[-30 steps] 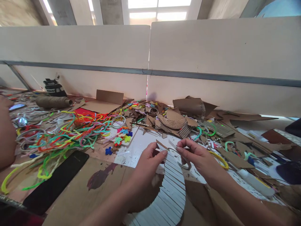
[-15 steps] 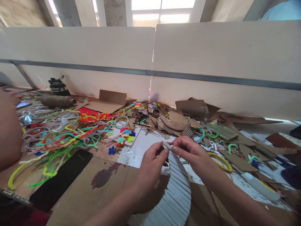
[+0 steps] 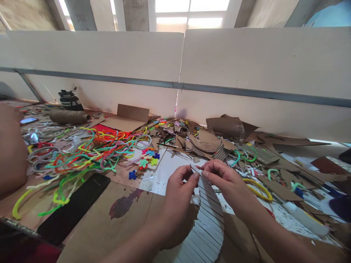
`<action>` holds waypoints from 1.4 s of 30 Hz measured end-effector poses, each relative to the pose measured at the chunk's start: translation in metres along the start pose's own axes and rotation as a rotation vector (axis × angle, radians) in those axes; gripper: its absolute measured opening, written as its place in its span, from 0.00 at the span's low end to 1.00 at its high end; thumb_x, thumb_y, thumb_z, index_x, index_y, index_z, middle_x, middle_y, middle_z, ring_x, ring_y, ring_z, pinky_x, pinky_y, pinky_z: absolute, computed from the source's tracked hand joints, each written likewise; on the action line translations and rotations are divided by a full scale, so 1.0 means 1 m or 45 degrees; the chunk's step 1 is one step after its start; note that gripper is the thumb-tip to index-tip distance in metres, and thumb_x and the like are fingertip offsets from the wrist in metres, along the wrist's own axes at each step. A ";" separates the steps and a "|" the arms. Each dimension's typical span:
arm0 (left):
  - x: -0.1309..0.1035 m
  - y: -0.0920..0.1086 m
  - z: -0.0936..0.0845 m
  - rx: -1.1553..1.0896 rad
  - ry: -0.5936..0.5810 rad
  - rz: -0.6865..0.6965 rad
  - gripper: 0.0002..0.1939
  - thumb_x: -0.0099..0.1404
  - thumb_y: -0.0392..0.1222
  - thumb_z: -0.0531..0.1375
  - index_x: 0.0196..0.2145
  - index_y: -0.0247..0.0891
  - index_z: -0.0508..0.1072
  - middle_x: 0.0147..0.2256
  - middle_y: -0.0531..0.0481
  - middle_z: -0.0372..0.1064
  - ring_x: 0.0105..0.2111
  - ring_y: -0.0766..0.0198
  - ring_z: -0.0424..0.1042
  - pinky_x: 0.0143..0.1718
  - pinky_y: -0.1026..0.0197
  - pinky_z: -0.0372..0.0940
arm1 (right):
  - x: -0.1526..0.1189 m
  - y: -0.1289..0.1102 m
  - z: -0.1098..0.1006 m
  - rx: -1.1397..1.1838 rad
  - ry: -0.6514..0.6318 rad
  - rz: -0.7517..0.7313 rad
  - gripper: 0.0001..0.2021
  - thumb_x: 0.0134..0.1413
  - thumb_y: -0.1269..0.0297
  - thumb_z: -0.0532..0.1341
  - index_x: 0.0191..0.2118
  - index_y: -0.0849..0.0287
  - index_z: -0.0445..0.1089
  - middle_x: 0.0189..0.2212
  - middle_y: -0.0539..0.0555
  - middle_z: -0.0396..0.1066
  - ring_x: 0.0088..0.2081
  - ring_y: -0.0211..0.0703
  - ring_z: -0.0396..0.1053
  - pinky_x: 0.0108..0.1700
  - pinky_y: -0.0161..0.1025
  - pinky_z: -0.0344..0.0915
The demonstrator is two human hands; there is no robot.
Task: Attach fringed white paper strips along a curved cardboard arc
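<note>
A curved pale strip of cardboard (image 3: 210, 230), crossed by many slits or lines, stands out from the lower middle of the view. Its narrow upper end is pinched between the fingertips of both hands. My left hand (image 3: 179, 188) grips the left side of that tip with thumb and fingers. On the right side, my right hand (image 3: 222, 177) presses the strip between thumb and bent fingers. Brown cardboard (image 3: 137, 215) with a dark purple stain lies underneath. Part of the tip is hidden by the fingers.
Colourful pipe cleaners (image 3: 90, 149) tangle on the left near a black phone (image 3: 74, 208). Twine (image 3: 70, 117) lies behind them, and another person's arm (image 3: 11, 146) is at the left edge. Cardboard scraps (image 3: 205, 142) pile up ahead. A glue bottle (image 3: 307, 219) lies right.
Both hands keep their hold on the strip's tip. The tip tilts slightly differently between the fingers. The whole view has shifted a little.
</note>
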State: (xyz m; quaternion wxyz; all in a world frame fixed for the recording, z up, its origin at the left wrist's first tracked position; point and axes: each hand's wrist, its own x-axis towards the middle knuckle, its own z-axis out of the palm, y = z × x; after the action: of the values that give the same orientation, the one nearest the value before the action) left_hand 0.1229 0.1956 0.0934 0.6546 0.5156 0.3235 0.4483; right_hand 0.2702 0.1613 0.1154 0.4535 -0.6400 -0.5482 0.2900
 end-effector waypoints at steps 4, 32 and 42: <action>-0.002 0.005 0.002 -0.049 0.000 -0.021 0.06 0.64 0.43 0.63 0.32 0.39 0.77 0.30 0.50 0.68 0.32 0.60 0.65 0.36 0.61 0.61 | -0.001 -0.001 0.002 -0.003 0.013 0.013 0.11 0.54 0.53 0.60 0.27 0.53 0.66 0.30 0.51 0.65 0.35 0.48 0.64 0.38 0.43 0.58; -0.002 0.006 0.000 0.109 0.059 -0.044 0.11 0.67 0.46 0.60 0.30 0.39 0.77 0.27 0.51 0.66 0.28 0.62 0.60 0.32 0.61 0.59 | -0.004 0.003 0.003 -0.012 0.015 0.002 0.09 0.55 0.56 0.60 0.28 0.54 0.66 0.31 0.49 0.63 0.36 0.47 0.62 0.39 0.44 0.57; -0.001 0.004 0.000 0.076 0.074 -0.025 0.11 0.64 0.47 0.60 0.28 0.39 0.76 0.29 0.50 0.68 0.30 0.61 0.62 0.34 0.61 0.60 | -0.004 0.002 0.004 -0.073 0.033 -0.004 0.09 0.53 0.56 0.59 0.28 0.54 0.66 0.30 0.49 0.63 0.34 0.47 0.62 0.37 0.43 0.57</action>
State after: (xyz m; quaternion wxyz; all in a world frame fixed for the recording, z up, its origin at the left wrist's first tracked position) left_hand 0.1219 0.1952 0.0977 0.6336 0.5185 0.3607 0.4468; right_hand 0.2668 0.1582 0.1116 0.4427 -0.6555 -0.5514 0.2651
